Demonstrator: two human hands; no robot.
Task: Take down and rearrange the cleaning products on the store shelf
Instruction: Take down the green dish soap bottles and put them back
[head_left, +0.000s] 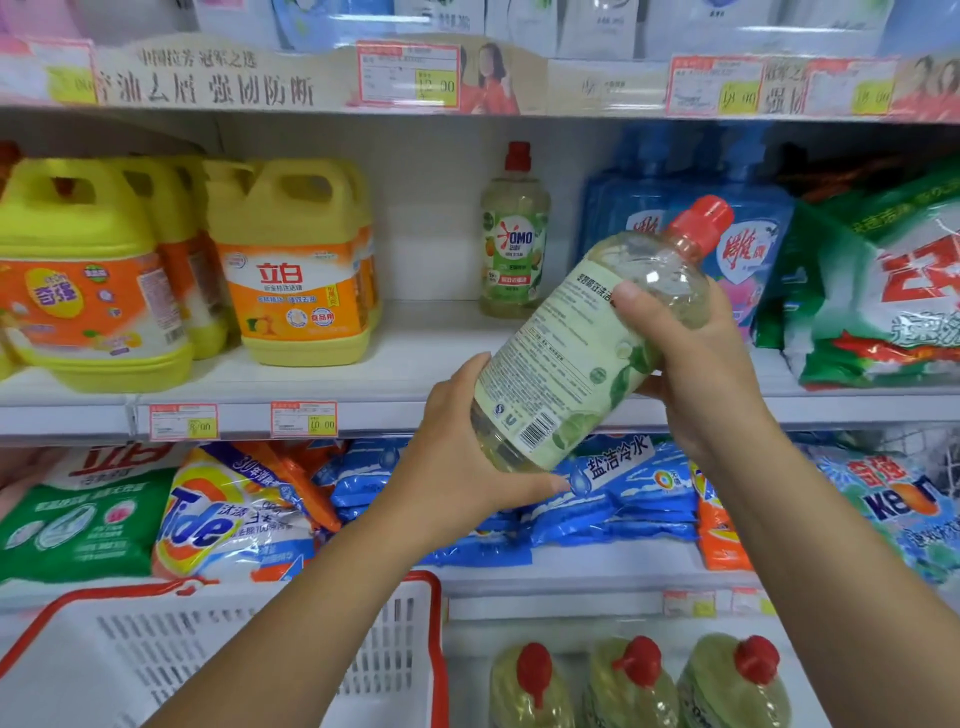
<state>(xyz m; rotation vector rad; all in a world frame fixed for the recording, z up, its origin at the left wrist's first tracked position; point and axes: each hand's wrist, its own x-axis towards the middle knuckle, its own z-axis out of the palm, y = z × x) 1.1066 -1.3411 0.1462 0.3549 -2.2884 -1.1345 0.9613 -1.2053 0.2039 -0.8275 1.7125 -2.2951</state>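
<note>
Store shelving (431, 208) stacked with cleaning products fills the view as a person holds a clear bottle (571, 343) of pale liquid in both hands, in front of the middle shelf (363, 374). Far left of the clear bottle, yellow jugs (88, 270) with orange labels stand in a row on that shelf, above red-edged price tags (183, 421). Below and left of the bottle lie a green bag (78, 519) and a Tide bag (218, 514), and lower still sits a white basket (156, 660) with a red rim. Just left of the bottle and behind it, an OMO bottle (514, 234) with a red cap stands upright and alone on the shelf. The left hand (467, 467) cups the clear bottle's base, its fingers (550, 486) curled underneath and the thumb lying up the side. The bottle tilts with its red cap up and to the right, its printed back label and barcode facing the camera. The right hand (696, 364) grips its upper body, thumb pressed across the front, the other fingers wrapped round the far side. Beneath the bottle lie blue bags (623, 493); further down stand three red-capped bottles (639, 680). Right of the bottle, blue pouches (753, 244) stand beside green-and-white bags (883, 312).
</note>
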